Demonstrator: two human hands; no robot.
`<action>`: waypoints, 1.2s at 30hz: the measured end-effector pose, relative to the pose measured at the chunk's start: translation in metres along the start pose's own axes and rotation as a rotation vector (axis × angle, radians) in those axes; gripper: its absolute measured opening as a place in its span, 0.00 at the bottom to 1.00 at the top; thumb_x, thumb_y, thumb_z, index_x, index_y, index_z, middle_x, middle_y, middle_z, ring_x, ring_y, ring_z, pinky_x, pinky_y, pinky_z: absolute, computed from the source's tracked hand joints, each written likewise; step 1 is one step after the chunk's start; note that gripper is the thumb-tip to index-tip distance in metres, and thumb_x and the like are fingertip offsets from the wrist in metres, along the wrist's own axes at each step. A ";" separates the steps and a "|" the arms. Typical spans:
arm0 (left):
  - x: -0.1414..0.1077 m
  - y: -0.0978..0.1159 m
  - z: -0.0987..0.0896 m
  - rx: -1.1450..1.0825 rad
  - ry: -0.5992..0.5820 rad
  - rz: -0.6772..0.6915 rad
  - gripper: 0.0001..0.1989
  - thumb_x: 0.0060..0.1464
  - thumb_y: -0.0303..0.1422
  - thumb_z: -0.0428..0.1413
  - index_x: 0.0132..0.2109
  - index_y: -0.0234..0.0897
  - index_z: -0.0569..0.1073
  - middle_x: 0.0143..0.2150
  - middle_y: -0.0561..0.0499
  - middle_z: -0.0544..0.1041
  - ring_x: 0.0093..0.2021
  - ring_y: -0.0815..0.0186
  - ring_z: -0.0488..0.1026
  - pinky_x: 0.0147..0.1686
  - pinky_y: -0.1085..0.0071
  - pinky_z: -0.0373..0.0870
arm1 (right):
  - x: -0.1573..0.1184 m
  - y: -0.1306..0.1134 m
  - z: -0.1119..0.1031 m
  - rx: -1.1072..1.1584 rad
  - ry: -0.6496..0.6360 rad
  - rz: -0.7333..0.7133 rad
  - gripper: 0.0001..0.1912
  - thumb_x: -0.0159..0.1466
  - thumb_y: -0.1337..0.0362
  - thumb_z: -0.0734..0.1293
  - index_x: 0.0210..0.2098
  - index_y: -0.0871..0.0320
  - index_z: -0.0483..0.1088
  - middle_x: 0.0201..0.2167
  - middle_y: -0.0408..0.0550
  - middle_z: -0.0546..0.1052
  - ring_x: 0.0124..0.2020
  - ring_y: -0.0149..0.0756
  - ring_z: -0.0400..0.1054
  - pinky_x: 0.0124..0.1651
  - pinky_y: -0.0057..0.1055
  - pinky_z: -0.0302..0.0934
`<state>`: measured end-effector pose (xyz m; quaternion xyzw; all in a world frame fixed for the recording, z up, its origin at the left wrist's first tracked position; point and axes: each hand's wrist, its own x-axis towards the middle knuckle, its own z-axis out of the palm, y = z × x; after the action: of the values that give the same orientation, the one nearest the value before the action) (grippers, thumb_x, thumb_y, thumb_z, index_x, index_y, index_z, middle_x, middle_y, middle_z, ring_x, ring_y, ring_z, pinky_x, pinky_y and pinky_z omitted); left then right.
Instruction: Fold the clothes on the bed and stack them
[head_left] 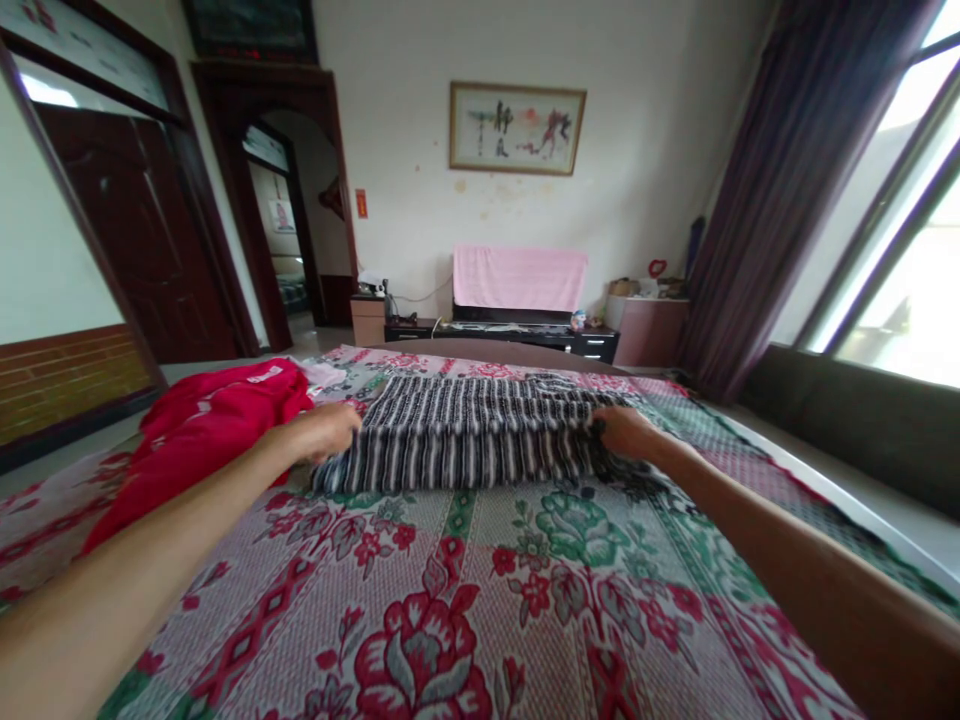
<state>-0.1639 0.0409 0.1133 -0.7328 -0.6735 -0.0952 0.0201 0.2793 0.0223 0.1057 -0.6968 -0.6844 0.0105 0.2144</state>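
A black, white and grey striped knitted garment (465, 455) lies spread across the flowered cloth (495, 600), its near part raised into a fold. My left hand (330, 432) is closed on its left edge, and my right hand (624, 432) grips the right edge at about the same height. Both arms reach forward from the lower corners. Which part of the garment each hand pinches is hidden by the fingers. Just left of my left hand is a heap of red clothing (225, 410).
A pale pink piece of cloth (326, 374) lies behind the red heap. Beyond the flowered cloth stands a black low cabinet (592, 345) with a pink towel (521, 275) above it. A dark sofa (862, 420) runs along the right, below the window and purple curtain (787, 180).
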 end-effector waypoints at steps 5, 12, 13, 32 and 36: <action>0.059 0.019 -0.019 -0.108 0.588 -0.164 0.24 0.58 0.22 0.38 0.60 0.28 0.61 0.51 0.41 0.74 0.53 0.63 0.68 0.52 0.64 0.62 | 0.075 -0.054 0.000 0.423 0.899 0.005 0.24 0.53 0.72 0.56 0.48 0.58 0.69 0.44 0.53 0.73 0.46 0.42 0.66 0.49 0.40 0.60; 0.035 -0.015 0.064 -0.133 0.563 0.063 0.18 0.48 0.24 0.45 0.41 0.35 0.77 0.48 0.46 0.77 0.49 0.60 0.73 0.51 0.68 0.67 | 0.041 -0.016 0.052 0.210 0.599 -0.347 0.24 0.45 0.77 0.58 0.39 0.56 0.71 0.44 0.52 0.70 0.47 0.43 0.65 0.51 0.38 0.61; 0.031 -0.022 0.078 -0.108 0.541 0.067 0.18 0.48 0.25 0.45 0.40 0.35 0.77 0.48 0.46 0.77 0.48 0.60 0.73 0.50 0.67 0.68 | 0.031 -0.004 0.061 0.164 0.564 -0.339 0.23 0.46 0.77 0.59 0.40 0.56 0.71 0.45 0.52 0.70 0.47 0.43 0.64 0.51 0.39 0.61; 0.007 -0.041 0.088 0.057 0.351 -0.076 0.17 0.45 0.27 0.47 0.37 0.39 0.79 0.40 0.44 0.79 0.42 0.54 0.75 0.41 0.61 0.71 | -0.018 0.058 0.038 0.635 0.567 0.188 0.23 0.58 0.56 0.53 0.35 0.62 0.76 0.15 0.44 0.70 0.18 0.33 0.61 0.27 0.29 0.58; 0.014 -0.026 0.083 -0.033 0.534 0.149 0.22 0.43 0.25 0.47 0.44 0.35 0.77 0.50 0.43 0.76 0.49 0.56 0.72 0.52 0.62 0.67 | -0.017 0.077 0.045 0.438 0.485 0.345 0.21 0.57 0.56 0.57 0.34 0.60 0.77 0.22 0.48 0.77 0.24 0.36 0.68 0.30 0.28 0.58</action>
<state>-0.1795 0.0696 0.0318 -0.7296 -0.5869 -0.2940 0.1919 0.3372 0.0215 0.0357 -0.7218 -0.4679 0.0273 0.5093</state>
